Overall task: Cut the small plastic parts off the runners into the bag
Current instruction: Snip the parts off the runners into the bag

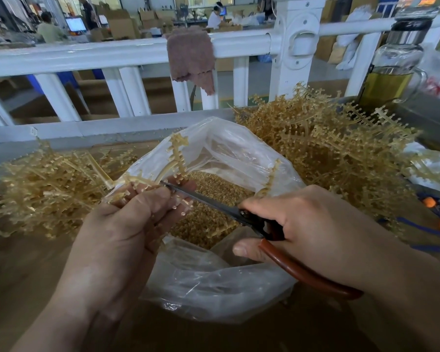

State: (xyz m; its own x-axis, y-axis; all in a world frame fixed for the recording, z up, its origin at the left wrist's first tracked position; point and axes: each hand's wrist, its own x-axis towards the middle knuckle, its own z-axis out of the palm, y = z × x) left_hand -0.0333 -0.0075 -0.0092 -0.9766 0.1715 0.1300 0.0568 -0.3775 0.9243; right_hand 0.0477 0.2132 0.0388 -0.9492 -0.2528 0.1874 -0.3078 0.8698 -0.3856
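2 hands work over the open bag: your left hand grips a runner with curled fingers above the bag's mouth, your right hand is closed around the scissors, whose blades meet the runner. Cut parts fill the bag, between 2 runner heaps.

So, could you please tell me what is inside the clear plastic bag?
The bag holds a heap of small tan parts. The left hand, the runner it grips and the scissors cover some of the heap, and the bag's bottom beneath it cannot be seen.
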